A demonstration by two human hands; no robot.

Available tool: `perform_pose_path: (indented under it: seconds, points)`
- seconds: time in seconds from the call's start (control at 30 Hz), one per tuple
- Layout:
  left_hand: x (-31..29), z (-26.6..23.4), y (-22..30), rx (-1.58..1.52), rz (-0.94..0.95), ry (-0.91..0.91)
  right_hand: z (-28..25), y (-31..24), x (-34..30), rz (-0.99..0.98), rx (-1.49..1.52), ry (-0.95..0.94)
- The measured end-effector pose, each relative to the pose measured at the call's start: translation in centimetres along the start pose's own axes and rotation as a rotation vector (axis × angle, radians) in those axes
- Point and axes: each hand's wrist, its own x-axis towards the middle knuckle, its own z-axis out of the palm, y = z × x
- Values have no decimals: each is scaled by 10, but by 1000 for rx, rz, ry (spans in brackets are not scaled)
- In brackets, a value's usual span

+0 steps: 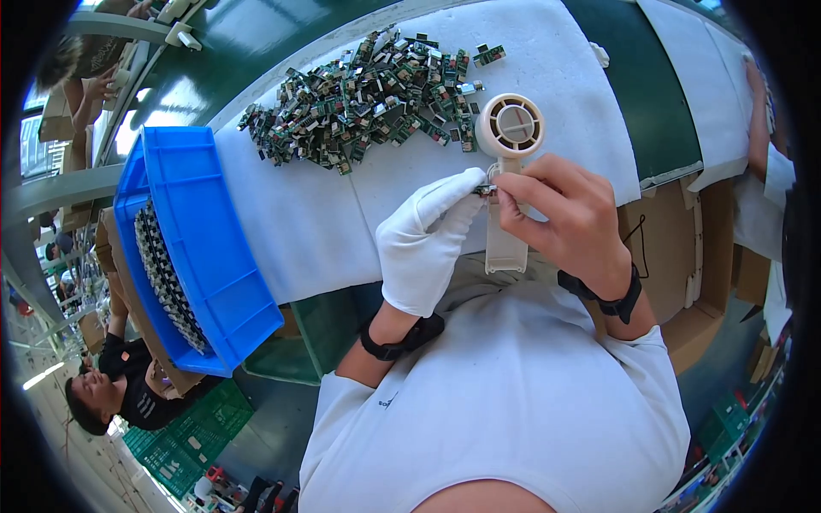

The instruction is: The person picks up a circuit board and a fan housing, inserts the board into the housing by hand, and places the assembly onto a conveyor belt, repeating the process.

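My left hand (425, 239), in a white glove, pinches a small green circuit board (484, 191) between thumb and fingers. The bare thumb and forefinger of my right hand (571, 214) are closed on the board's right end; whether a thin wire is also between them is too small to tell. Under the fingers lies a cream handheld fan (506, 248), its round slotted head pointing away from me and its handle toward me. The handle looks like an open shell, partly hidden by my hands.
A heap of circuit boards (359, 107) covers the far middle of the white-padded table (299, 235). On the left a tilted blue bin (209, 231) stands beside rows of small parts (167, 278). An open cardboard box (667, 248) sits at right. Other people work at both sides.
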Motion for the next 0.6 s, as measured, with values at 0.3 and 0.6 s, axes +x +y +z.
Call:
perform_pose_path:
  seconds: [0.3,0.6]
  points:
    - [0,-4,0,65,84,35,2,1,5,-91,-36,10]
    - [-9,1,-11,88,173,28,6,4,0,-74,100,49]
